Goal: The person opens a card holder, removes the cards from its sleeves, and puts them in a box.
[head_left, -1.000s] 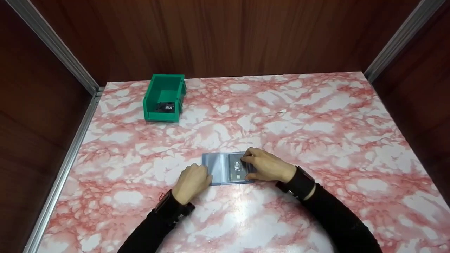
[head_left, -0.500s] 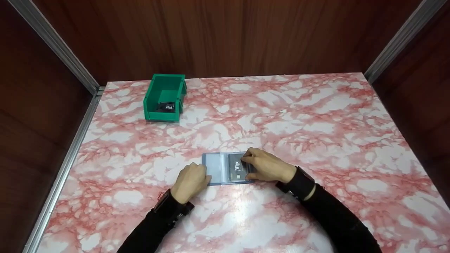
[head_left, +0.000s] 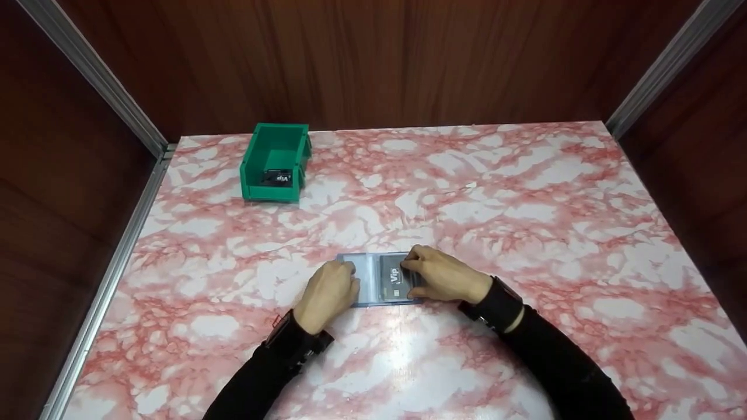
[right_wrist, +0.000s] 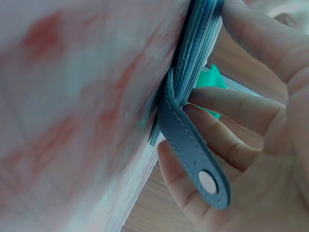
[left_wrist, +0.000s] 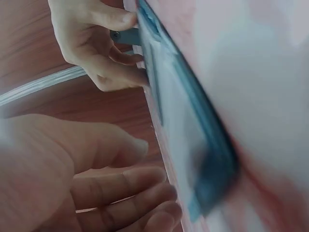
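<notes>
An opened blue-grey card holder (head_left: 372, 280) with clear sleeves lies on the table in the head view. A dark card marked "Vip" (head_left: 390, 280) shows in its right-hand sleeve. My right hand (head_left: 446, 274) holds the holder's right side, thumb and fingertips set apart on it. A strap with a round snap (right_wrist: 195, 150) sticks out beside those fingers in the right wrist view. Over the left-hand sleeve is my left hand (head_left: 328, 291), its fingers loosely bent. The left wrist view shows its thumb and fingers apart, with nothing between them.
A green bin (head_left: 271, 193) stands at the back left, with dark "Vip" cards (head_left: 277, 177) near its front. Brown wood-grain panels (head_left: 373, 64) with metal corner rails (head_left: 653, 64) border the red-and-white marbled table (head_left: 496, 192).
My left hand has shifted right and slightly forward over the holder's left-hand sleeve. The right hand stays in place on the right side.
</notes>
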The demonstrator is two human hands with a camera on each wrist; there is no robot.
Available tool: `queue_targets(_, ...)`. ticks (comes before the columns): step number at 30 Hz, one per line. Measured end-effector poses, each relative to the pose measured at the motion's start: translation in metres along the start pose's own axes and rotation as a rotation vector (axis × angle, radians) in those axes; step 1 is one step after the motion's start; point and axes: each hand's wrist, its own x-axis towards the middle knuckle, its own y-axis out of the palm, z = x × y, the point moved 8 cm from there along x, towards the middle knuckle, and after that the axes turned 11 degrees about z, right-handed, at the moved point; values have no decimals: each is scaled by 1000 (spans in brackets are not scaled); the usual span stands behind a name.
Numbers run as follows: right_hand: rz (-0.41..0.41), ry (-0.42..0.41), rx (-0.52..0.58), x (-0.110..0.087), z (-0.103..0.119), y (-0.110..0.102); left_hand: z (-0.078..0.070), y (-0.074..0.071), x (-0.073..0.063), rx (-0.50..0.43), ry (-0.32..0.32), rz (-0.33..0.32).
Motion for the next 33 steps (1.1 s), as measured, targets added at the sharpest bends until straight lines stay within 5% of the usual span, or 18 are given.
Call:
queue_targets(8, -6, -2, -16, 0, 1, -1, -23, 15, 22, -3, 31, 68)
queue_targets(13, -11, -13, -15, 1, 1, 0, -25, 26, 31, 21, -8, 121)
queue_targets(21, -19, -20, -6, 1, 1, 0, -25, 30, 37, 33, -59, 144)
queue_targets(33, -24, -33, -36, 0, 3, -2, -32, 34, 39, 96, -2, 165)
